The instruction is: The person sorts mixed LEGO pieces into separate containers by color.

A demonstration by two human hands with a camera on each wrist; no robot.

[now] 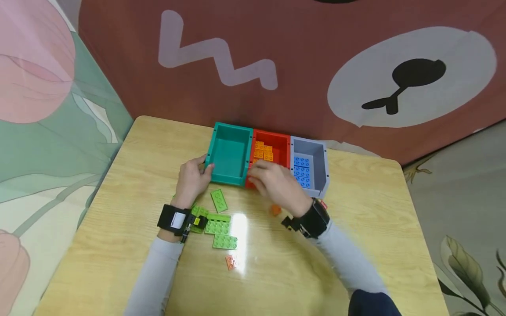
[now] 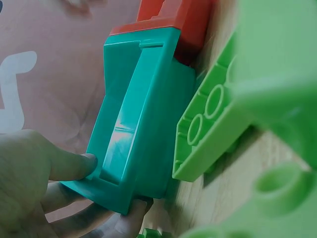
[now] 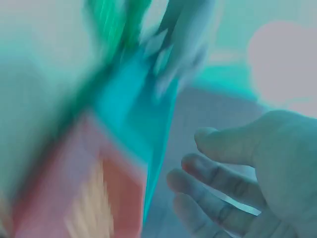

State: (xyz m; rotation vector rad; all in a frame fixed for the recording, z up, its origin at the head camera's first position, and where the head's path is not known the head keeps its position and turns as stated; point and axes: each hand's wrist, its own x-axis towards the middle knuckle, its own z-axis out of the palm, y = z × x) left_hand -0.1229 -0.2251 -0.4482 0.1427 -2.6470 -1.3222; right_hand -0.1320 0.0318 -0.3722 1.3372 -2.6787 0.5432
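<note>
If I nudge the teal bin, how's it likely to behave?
The teal bin is probably light for its size, as it looks thin-walled and empty. It seems stiff: no bend shows where the left hand grips it. Pushed toward the red bin, it would likely shove that too, since the two sit side by side.

Left hand point(image 1: 191, 180) grips teal bin point(image 1: 230, 151) by left edge. Right hand point(image 1: 277, 182) over red bin point(image 1: 281, 141), near end; orange bricks point(image 1: 264, 150) just beyond it. Gray bin point(image 1: 315, 153) right of right hand, blue bricks point(image 1: 302, 172) inside. Green bricks point(image 1: 217, 227) on table point(image 1: 363, 202), near side of left hand.
</note>
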